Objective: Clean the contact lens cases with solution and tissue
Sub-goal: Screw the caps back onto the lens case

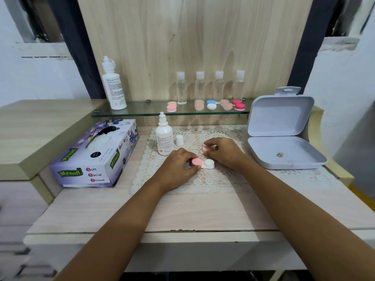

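Note:
A white contact lens case (209,164) lies on the lace mat (213,181). Its left well carries a pink cap (196,162); the right well is uncovered. My left hand (178,165) pinches the case at the capped side. My right hand (225,152) holds a second pink cap (206,149) just above and behind the case. A small solution bottle (164,136) stands uncapped at the mat's back left, its white cap (179,140) beside it. A tissue box (95,155) sits to the left.
An open grey box (282,128) stands at the right. A glass shelf (142,110) at the back carries a large solution bottle (112,84), several clear bottles (199,87) and several more lens cases (211,104). A raised wooden ledge (30,128) is on the left.

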The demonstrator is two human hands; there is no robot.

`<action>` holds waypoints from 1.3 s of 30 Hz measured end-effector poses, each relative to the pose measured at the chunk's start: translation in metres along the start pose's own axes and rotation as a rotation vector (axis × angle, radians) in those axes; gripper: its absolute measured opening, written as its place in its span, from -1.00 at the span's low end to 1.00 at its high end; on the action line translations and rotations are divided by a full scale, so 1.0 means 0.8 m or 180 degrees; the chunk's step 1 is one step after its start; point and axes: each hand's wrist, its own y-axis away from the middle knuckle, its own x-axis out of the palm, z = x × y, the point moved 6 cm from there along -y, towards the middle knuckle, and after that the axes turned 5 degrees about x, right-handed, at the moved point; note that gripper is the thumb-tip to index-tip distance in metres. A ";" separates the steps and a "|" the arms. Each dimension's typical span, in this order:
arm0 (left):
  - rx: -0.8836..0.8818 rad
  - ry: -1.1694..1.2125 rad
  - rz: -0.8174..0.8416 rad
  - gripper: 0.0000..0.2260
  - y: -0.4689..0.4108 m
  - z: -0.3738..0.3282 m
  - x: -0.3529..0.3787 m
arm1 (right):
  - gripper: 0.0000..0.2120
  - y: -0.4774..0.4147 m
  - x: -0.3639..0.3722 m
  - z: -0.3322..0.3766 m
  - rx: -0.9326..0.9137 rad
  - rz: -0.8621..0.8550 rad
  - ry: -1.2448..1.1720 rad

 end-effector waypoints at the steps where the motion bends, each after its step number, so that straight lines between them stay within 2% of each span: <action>1: 0.0000 -0.0004 0.0003 -0.77 0.000 0.000 0.000 | -0.68 0.000 0.000 0.001 -0.0022 -0.0038 -0.0010; 8: 0.0033 -0.0031 0.0012 -0.77 -0.001 -0.002 -0.001 | -0.69 0.025 -0.013 -0.004 -0.0058 -0.0086 -0.0613; 13: 0.0070 -0.0029 -0.0019 -0.78 0.000 -0.005 -0.003 | -0.72 0.054 -0.021 0.003 -0.0175 0.0059 -0.0746; 29: 0.0059 -0.0017 -0.0035 -0.78 -0.001 -0.002 -0.001 | -0.75 0.069 -0.004 0.010 -0.0590 -0.0143 -0.0072; 35: 0.0081 -0.0046 -0.0063 -0.79 -0.001 -0.003 -0.001 | -0.69 0.067 -0.002 0.008 -0.0487 -0.0167 0.0027; 39: 0.0085 -0.0070 -0.0070 -0.79 -0.002 -0.002 -0.001 | -0.74 0.066 0.000 0.005 -0.0483 -0.0113 0.0088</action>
